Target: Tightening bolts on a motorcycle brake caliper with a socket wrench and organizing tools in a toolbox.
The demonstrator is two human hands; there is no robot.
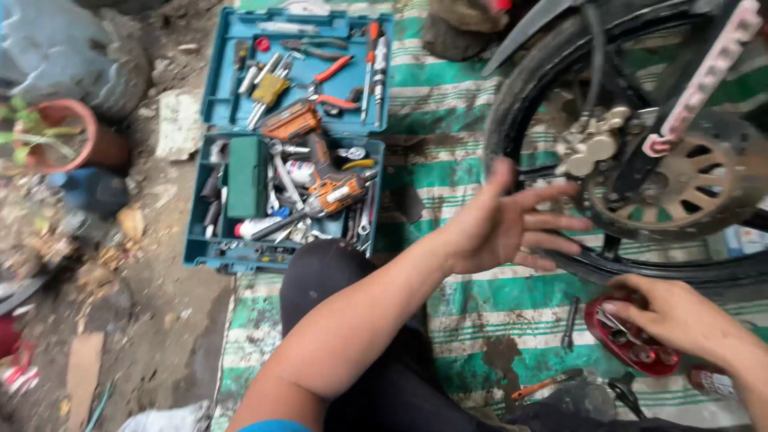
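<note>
Two hands at a motorcycle wheel, over a striped mat

The left hand [512, 224] hangs empty, fingers spread, just before the black wheel [528, 96] and its brass-coloured brake caliper [588, 144]. The right hand [680, 316] rests its fingertips in a red tray [616, 344] of small metal parts, gripping nothing clearly. Left of both lies an open blue toolbox [216, 104] on the green striped mat [448, 96].

My left hand [500, 228] is raised mid-air, palm up and open, fingers spread and pointing right, thumb up, holding nothing. Its bare forearm runs down to the lower left. My right hand [680, 316] is low at the lower right, palm down, fingers curled and pointing left.
</note>
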